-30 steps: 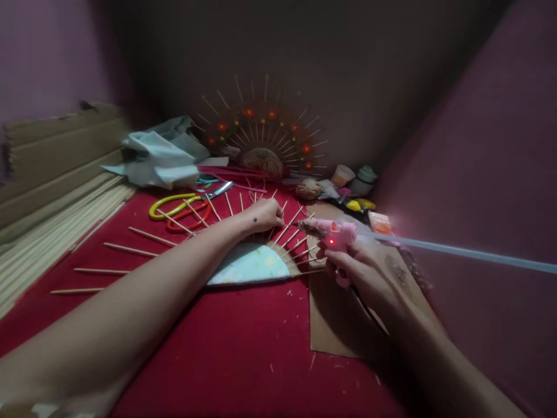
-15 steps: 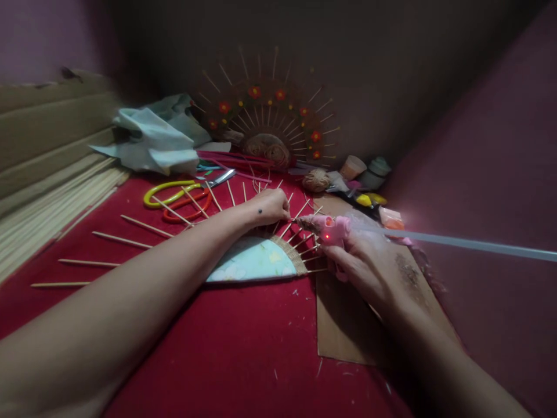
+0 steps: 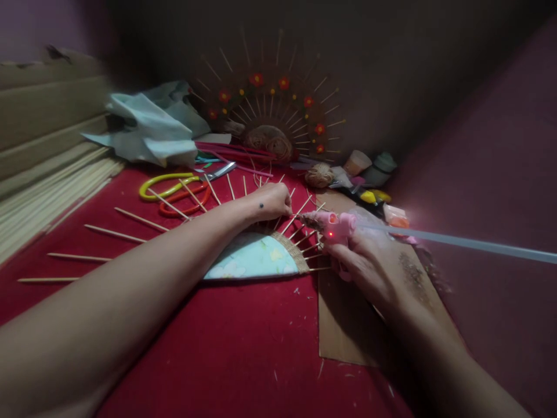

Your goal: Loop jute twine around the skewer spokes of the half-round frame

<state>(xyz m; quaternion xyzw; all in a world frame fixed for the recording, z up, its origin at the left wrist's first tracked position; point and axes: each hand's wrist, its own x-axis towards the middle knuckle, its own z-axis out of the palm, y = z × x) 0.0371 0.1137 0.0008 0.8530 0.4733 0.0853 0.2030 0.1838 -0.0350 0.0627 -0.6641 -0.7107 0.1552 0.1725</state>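
In my right hand (image 3: pixel 354 258) is a pink glue gun (image 3: pixel 333 225), its red light lit and a long clear glue stick (image 3: pixel 456 242) coming out of its back. The nozzle points left, close to the fingertips of my left hand (image 3: pixel 276 200). Those fingers are pinched together over the sticks; what they hold is too small to make out. Beneath my left wrist lies a half-round piece covered in pale blue floral cloth (image 3: pixel 255 259), with a woven straw rim (image 3: pixel 296 253). Thin wooden sticks (image 3: pixel 130 218) fan outward from it.
Scissors (image 3: pixel 183 191) with yellow and red handles lie behind my left forearm. Pale blue cloth (image 3: pixel 152 130) is heaped at the back left. A flower-trimmed stick fan (image 3: pixel 282 82) stands behind. Cardboard (image 3: pixel 343 325) lies under my right hand, near a twine ball (image 3: pixel 319 174).
The view has shifted slightly. My hands keep nearly the same positions, with the glue gun's nozzle still beside my left fingertips.
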